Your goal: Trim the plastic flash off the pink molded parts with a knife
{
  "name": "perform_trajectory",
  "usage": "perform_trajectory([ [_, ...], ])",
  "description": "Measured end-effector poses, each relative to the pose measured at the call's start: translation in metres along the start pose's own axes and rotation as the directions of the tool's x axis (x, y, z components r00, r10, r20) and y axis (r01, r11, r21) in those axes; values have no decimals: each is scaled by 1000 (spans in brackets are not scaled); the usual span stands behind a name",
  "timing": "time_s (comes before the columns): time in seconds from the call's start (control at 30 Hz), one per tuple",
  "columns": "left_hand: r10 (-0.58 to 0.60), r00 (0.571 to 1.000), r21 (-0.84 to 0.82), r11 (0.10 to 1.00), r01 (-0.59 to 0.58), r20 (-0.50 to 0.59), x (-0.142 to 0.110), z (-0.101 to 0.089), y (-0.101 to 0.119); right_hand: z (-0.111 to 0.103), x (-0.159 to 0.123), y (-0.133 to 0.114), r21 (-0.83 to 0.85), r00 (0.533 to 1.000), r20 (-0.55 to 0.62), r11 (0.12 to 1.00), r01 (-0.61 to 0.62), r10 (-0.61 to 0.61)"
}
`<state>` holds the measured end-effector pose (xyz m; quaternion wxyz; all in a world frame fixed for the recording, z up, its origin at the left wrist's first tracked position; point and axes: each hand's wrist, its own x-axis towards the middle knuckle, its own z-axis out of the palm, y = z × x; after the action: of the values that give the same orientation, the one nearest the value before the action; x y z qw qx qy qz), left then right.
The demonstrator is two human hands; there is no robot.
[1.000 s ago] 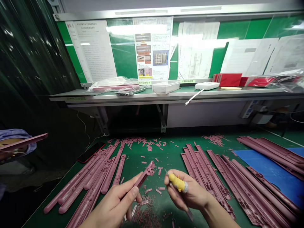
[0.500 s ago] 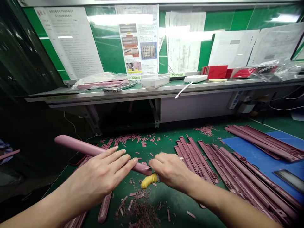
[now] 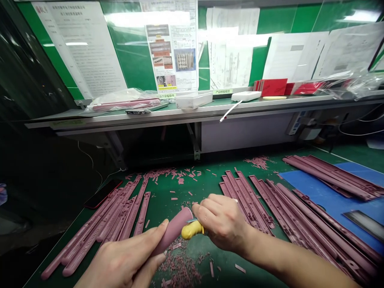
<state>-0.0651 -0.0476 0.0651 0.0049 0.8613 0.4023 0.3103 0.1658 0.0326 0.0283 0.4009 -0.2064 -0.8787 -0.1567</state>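
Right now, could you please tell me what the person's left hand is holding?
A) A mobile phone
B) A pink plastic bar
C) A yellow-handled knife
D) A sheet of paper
B: the left hand grips a pink plastic bar, whose end sits at the blade of the yellow-handled knife in the right hand.

**Factory workshop: a production bench at work**

Rows of pink plastic mouldings (image 3: 318, 224) are lying across a green bench mat (image 3: 207, 188), with cut trimmings (image 3: 180, 268) lying in heaps among them. Printed work-instruction sheets (image 3: 171, 52) are hanging on a green board (image 3: 132, 52) above a metal shelf (image 3: 180, 114), and a product-inspection label (image 3: 222, 91) is sitting along the shelf's back edge.
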Motion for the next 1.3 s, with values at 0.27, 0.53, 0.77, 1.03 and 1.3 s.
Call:
perform_trajectory([
  [0.27,77,983,167,980,-106,169,-4,-5,-27,-1,6,14,-44,997,67,999,25,-22],
  [0.53,53,987,68,996,-64,149,-2,-6,-33,8,4,11,101,999,32,995,-23,20],
  [0.77,-150,973,-211,960,186,175,-13,12,-37,11,6,4,213,993,55,970,-118,108],
  [1.03,-808,509,-849,20,528,297,3,59,-21,17,-11,-1,656,663,557,223,-721,500],
  [1.3,-805,399,-859,-245,450,439,12,81,-11,46,3,10,324,816,280,751,-576,505],
])
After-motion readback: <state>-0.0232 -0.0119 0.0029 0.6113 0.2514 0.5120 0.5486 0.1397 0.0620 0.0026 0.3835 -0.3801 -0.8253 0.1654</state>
